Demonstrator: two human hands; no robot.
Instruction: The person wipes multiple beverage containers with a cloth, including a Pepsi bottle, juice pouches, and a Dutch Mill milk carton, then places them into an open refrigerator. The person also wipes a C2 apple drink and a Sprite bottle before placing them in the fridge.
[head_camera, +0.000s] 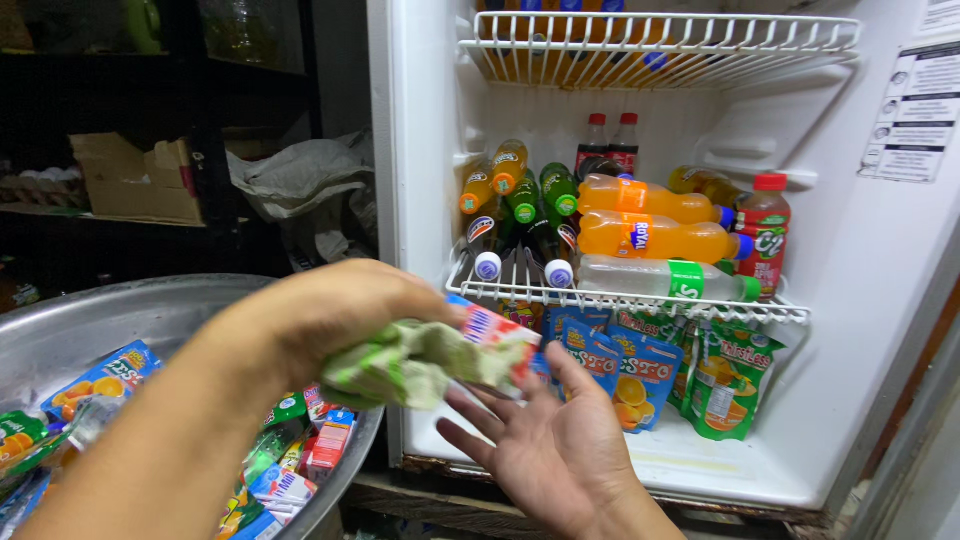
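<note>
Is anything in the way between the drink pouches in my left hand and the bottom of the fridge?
Nothing visible blocks the way. The left hand holds the blurred drink pouches just before the open fridge. The open right hand sits below them, and standing pouches already fill the lower shelf's back.

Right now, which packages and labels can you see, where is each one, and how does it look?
Juice pouch: crumpled, green and white, in left hand.
Pouches: blue and green, standing on fridge bottom shelf.
Bottles: orange, lying on wire shelf.
Paper notice: white, inside fridge door.
</note>
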